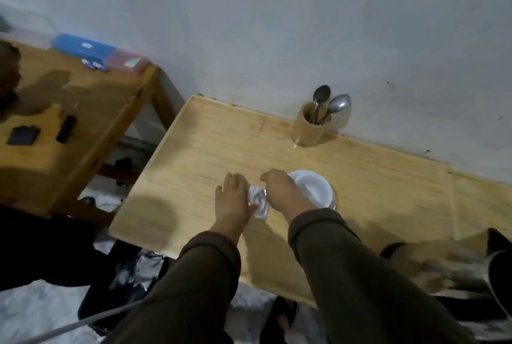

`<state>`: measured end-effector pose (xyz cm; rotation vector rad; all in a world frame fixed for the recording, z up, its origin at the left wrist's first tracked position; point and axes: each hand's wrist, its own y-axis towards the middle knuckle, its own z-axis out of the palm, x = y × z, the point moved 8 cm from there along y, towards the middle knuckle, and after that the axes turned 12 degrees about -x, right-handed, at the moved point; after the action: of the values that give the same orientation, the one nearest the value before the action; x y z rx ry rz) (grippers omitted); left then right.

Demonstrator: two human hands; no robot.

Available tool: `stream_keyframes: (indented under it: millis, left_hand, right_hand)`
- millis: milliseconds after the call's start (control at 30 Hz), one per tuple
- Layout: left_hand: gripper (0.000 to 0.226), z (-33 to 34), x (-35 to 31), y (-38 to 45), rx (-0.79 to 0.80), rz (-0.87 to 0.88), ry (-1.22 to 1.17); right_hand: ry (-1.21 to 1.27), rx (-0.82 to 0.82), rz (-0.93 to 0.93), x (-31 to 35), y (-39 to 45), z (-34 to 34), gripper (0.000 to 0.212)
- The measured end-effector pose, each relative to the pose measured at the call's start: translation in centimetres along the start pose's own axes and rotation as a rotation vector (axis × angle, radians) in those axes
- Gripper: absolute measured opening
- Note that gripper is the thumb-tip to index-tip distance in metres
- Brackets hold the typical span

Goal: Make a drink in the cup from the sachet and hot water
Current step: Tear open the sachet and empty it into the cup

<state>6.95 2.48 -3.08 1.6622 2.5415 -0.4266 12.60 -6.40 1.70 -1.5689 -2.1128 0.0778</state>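
A white cup (pixel 314 188) stands on the wooden table (pixel 210 146), partly hidden behind my right hand (pixel 285 191). Just left of the cup a small silvery sachet (pixel 259 201) is held between both hands. My left hand (pixel 234 199) pinches its left edge with the thumb at the lower corner. My right hand grips its right side, fingers curled over the top. The view is blurred, so I cannot tell whether the sachet is torn. At the bottom right edge is a dark rounded metal vessel (pixel 498 280), perhaps a kettle.
A bamboo holder (pixel 307 128) with two metal spoons (pixel 329 105) stands by the wall at the table's back. A second wooden table (pixel 83 110) to the left carries blue and pink boxes (pixel 102 52) and small dark items. The floor below is cluttered.
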Motion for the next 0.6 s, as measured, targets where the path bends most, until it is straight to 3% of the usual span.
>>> stream_keyframes:
  millis: [167,267,600]
  left_hand:
    - [0.054,-0.7,0.4,0.9,-0.096,-0.007,-0.101]
    - [0.049,-0.8,0.6,1.0,-0.129,0.007,-0.097]
    - [0.037,-0.4,0.0,1.8,-0.092,0.024,-0.220]
  right_hand:
    - [-0.061,0.068,0.001,0.5,1.0,1.8,0.027]
    - [-0.084,0.024,0.001,0.7,1.6,2.1,0.027]
    - [-0.224,0.003,0.080,0.6,2.7,2.7,0.035]
